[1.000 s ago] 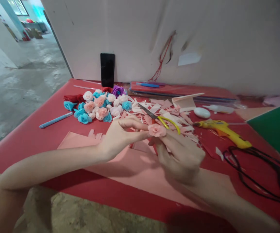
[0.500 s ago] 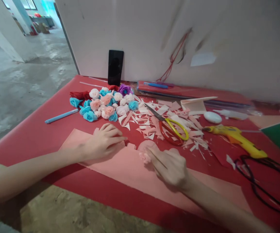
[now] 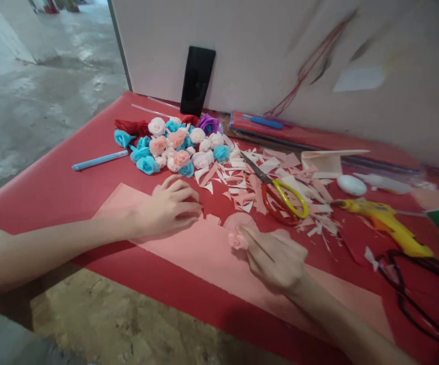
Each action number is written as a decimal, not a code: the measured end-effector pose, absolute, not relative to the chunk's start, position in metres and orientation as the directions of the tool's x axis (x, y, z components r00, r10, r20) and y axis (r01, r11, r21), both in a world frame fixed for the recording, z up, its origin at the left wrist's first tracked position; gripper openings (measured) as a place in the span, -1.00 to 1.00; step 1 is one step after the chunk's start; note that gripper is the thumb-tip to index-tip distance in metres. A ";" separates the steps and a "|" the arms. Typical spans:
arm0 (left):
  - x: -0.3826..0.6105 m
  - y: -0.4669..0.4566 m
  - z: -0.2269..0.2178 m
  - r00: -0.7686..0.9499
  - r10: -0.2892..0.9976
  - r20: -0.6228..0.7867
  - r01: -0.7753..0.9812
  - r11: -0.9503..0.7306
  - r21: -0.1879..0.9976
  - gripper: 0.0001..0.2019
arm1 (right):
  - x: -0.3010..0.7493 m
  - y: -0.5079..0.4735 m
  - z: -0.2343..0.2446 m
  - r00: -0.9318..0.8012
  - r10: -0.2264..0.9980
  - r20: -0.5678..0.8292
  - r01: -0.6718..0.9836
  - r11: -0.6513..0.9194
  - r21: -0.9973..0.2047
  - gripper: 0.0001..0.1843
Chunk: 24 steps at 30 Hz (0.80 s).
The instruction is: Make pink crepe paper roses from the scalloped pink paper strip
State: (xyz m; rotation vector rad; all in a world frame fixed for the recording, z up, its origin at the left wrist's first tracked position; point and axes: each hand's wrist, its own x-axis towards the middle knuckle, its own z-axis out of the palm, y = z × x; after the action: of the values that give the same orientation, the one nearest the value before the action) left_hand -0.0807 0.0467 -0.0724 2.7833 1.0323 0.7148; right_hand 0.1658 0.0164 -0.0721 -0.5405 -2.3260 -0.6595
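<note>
Pinched between the fingertips of my right hand (image 3: 276, 256) is a small pink paper rose (image 3: 238, 240). A round pale pink petal piece lies just behind it. My left hand (image 3: 171, 205) rests on the left part of a long pink paper sheet (image 3: 204, 258), its fingers spread and slightly bent, with no object showing in them. A cut tab stands out from the sheet's far edge between the two hands. Beyond my left hand sits a heap of finished paper roses (image 3: 177, 142) in pink, white, blue, red and purple.
Scissors (image 3: 274, 185) with red and yellow handles lie on pink and white paper scraps (image 3: 238, 172). A yellow glue gun (image 3: 390, 223) with a black cord is at right. A black phone (image 3: 197, 81) leans on the wall. A blue pen (image 3: 99, 160) lies at left on the red table (image 3: 63, 203).
The view has tilted down and shifted slightly, so the table things appear displaced. My hands hold nearly the same poses, the right still pinching the rose.
</note>
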 end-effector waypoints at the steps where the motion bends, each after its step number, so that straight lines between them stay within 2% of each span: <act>1: -0.081 0.047 -0.072 0.660 0.641 0.393 0.595 -0.765 0.248 -0.80 | 0.166 0.016 -0.072 -0.697 0.204 0.687 0.534 0.787 0.309 -0.84; 6: -0.080 0.048 -0.070 0.594 0.734 0.328 0.635 -0.679 0.369 -0.84 | 0.168 0.016 -0.071 -0.682 0.218 0.698 0.553 0.779 0.296 -0.86; 13: -0.081 0.051 -0.075 0.599 0.733 0.323 0.614 -0.679 0.402 -0.85 | 0.174 0.016 -0.074 -0.693 0.233 0.682 0.554 0.778 0.298 -0.85; 19: -0.081 0.051 -0.077 0.603 0.676 0.424 0.592 -0.735 0.331 -0.88 | 0.176 0.016 -0.075 -0.700 0.227 0.678 0.540 0.788 0.294 -0.83; 24: -0.083 0.048 -0.077 0.621 0.580 0.528 0.548 -0.802 0.237 -0.84 | 0.177 0.017 -0.077 -0.702 0.215 0.679 0.535 0.789 0.303 -0.82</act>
State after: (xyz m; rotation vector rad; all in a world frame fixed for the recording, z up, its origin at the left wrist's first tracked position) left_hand -0.0832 0.0484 -0.0774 2.7805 0.9681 0.9351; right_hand 0.1767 0.0168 -0.0765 -0.5533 -2.3319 -0.6488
